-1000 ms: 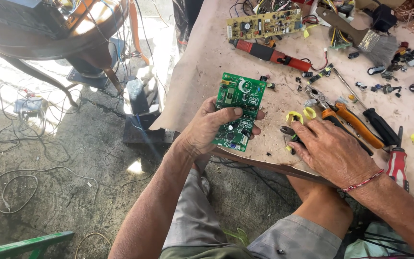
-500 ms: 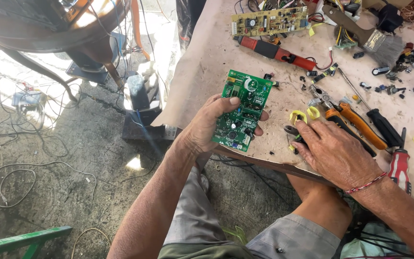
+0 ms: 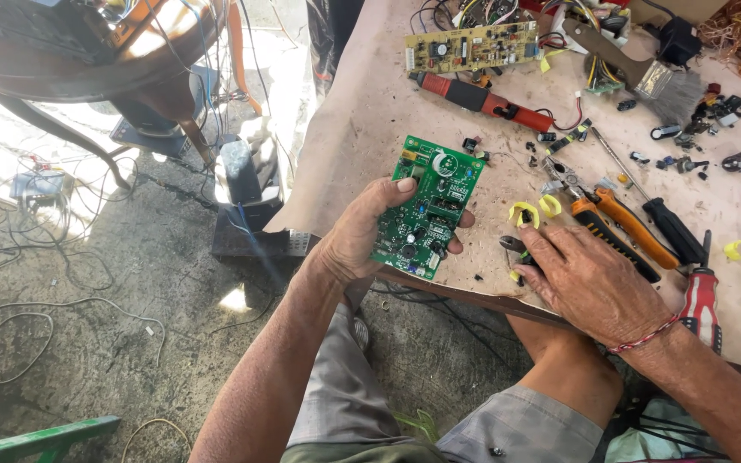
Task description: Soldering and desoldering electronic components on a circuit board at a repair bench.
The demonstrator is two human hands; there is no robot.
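The green circuit board [image 3: 429, 208], a flat rectangle studded with dark capacitors, a round black part and small silver solder spots, sits tilted above the near edge of the workbench [image 3: 370, 111], clasped in the left hand [image 3: 362, 236]: thumb over its upper left edge, fingers curled beneath and showing at its right side. The right hand [image 3: 585, 279] lies palm down on the bench just right of the board, fingers bent over a small dark tool [image 3: 515, 246] whose tip pokes out at the fingertips; how firmly it grips cannot be told. A red thread bracelet [image 3: 645, 336] circles that wrist. The bench top is rough, stained, pale board, littered with tiny parts. Two curled yellow plastic bits [image 3: 535, 209] lie beside the right hand, with orange-handled pliers [image 3: 615, 223] and a red-handled screwdriver [image 3: 701, 300] just beyond. Farther back rest a long tan circuit board [image 3: 471, 45] and a paintbrush [image 3: 645, 73] with worn bristles.
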